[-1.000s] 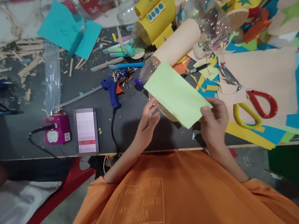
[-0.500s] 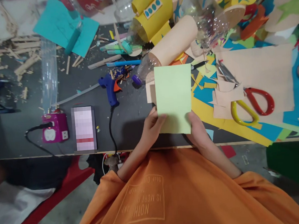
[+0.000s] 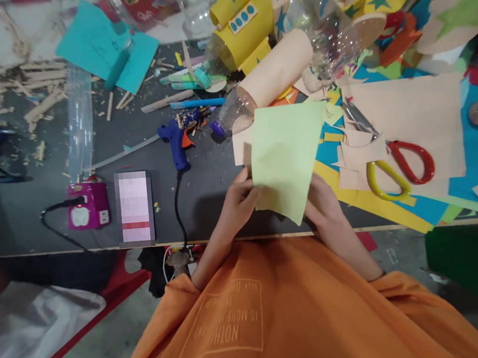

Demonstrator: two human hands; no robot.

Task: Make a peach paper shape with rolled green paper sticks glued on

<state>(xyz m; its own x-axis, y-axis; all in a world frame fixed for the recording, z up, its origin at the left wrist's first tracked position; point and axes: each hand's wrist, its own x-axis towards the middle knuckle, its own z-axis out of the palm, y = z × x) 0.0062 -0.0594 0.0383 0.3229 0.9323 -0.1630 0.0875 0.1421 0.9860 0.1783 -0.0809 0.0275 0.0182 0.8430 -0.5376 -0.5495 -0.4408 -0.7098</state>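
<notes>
Pinching the pale green sheet (image 3: 284,153) by its lower left edge, the left hand (image 3: 238,202) has its thumb on the near face. The right hand (image 3: 325,201) is at the lower right edge, its fingers partly hidden behind the paper, so whether they grip it cannot be told. The sheet lies between and beyond the two hands, above the near middle of the tabletop (image 3: 209,173), slightly bent, with one corner pointing towards the orange shirt (image 3: 290,302). Just beyond it, a clear bottle wrapped in pale paper (image 3: 280,68) lies slantwise, and farther off is a yellow-covered bottle (image 3: 258,34). To the left are a blue glue gun (image 3: 177,145) with a cord running to the near edge, a phone (image 3: 134,206) and a magenta power adapter (image 3: 94,207) with a black plug in it. Wooden sticks (image 3: 46,100) are strewn at the far left, near a turquoise sheet (image 3: 82,37). To the right, open scissors (image 3: 360,120) with red and yellow handles rest on pale paper (image 3: 437,119) among coloured scraps. Below the near edge, a person in white clothing (image 3: 35,322) is at the left by a red seat (image 3: 117,285), over a grey floor (image 3: 139,330); something dark green (image 3: 469,265) stands at the right.
</notes>
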